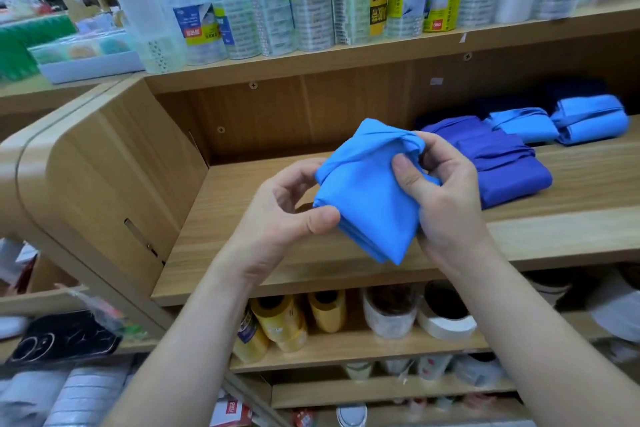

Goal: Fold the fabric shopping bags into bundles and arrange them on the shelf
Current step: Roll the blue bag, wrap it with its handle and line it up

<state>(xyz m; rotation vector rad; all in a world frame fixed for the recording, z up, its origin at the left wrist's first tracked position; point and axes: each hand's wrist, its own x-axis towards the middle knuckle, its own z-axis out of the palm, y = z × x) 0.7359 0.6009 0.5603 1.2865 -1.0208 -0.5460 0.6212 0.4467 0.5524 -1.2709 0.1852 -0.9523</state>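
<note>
Blue bag (367, 198): we pinch it with left hand (277, 215) and right hand (440, 191); if the strap (401, 142) slips, the bundle may unfold.

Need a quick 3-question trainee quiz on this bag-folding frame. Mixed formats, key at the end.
1. Multiple choice: the light blue bag is held by A one hand, B both hands, C neither.
2. True or false: folded light blue bundles already sit on the shelf.
3. Fill in: the flatter bag lying beside those bundles is ___ blue.
Key: 1 B, the left hand and right hand both grip it. 2 True. 3 dark, the dark blue bag.
</note>
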